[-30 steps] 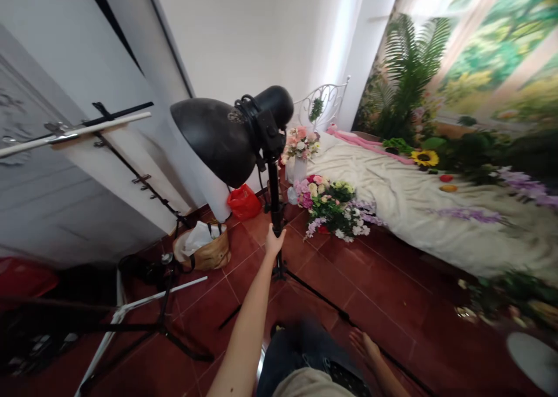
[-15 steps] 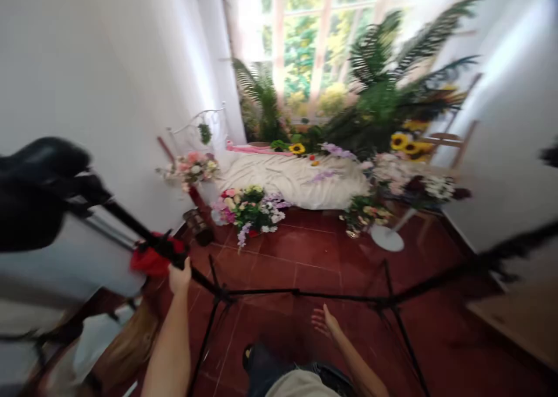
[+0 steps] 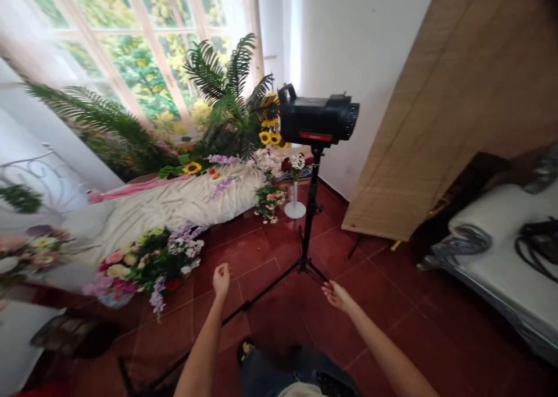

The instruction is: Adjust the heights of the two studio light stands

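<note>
A black studio light (image 3: 320,119) sits on top of a black light stand (image 3: 310,211) in front of me. My right hand (image 3: 339,296) is beside the stand's right leg, fingers loosely bent and apart, holding nothing; whether it touches the leg I cannot tell. To the left of the stand, above the floor, my left hand (image 3: 221,278) is raised with its fingers curled in, and no object shows in it. A thin black leg (image 3: 261,295) stretches from the stand's base down to the left, passing near my left hand.
A cream cloth (image 3: 187,202) covers a low bed beneath the window. Bunches of flowers (image 3: 148,263) stand before it, and a palm plant (image 3: 231,100) behind. On the right are a brown panel (image 3: 392,153) and a white sofa (image 3: 514,251). Red tiles (image 3: 383,321) cover the floor.
My view has turned right, bringing the studio light, panel and sofa into sight. My left hand has let go of the left stand's pole. My right hand is now near the right stand's leg.
</note>
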`<state>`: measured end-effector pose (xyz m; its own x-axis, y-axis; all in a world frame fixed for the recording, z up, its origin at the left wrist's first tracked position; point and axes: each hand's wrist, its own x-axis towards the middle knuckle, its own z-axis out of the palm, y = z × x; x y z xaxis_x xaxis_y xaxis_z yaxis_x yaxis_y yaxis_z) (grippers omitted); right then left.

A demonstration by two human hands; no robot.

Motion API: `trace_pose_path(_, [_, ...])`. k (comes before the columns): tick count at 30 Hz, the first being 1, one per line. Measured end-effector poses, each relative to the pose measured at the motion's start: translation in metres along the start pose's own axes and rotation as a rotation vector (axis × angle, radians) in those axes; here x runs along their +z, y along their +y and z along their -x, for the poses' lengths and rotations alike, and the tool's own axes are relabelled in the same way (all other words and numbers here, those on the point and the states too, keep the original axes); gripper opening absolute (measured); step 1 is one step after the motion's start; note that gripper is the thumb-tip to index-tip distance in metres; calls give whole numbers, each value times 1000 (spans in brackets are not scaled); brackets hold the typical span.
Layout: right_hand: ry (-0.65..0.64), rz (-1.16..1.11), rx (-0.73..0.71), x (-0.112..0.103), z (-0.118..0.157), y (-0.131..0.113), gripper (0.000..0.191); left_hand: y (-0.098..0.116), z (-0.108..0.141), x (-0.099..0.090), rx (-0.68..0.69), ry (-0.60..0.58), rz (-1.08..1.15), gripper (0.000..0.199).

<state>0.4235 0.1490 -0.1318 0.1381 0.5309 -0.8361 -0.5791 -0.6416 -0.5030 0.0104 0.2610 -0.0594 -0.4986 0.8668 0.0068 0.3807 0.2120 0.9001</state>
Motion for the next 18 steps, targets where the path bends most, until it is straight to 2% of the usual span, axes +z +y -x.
trace_pose_path(2, [-48,-133,-17,-1,6,-45,17,60,-5,63,149,-260,184,26])
trace_pose_path(4, [-122,-242,-50,12,15,-91,19,120,-3,123,276,-460,291,29])
trace_pose_path(7, [-360,-390,-80,45,29,-155,24,198,9,205,458,-612,357,31])
trace_pose_path(9, [-549,-477,-73,69,36,-190,29,238,18,250,578,-658,397,44])
trace_pose_path(11, [-683,-527,-58,88,39,-219,35,265,25,285,649,-662,417,56])
trace_pose_path(13, [-728,-552,-62,101,37,-241,39,281,25,310,646,-644,406,55])
trace_pose_path(18, [-749,-556,-24,108,20,-274,37,286,7,347,536,-713,411,37])
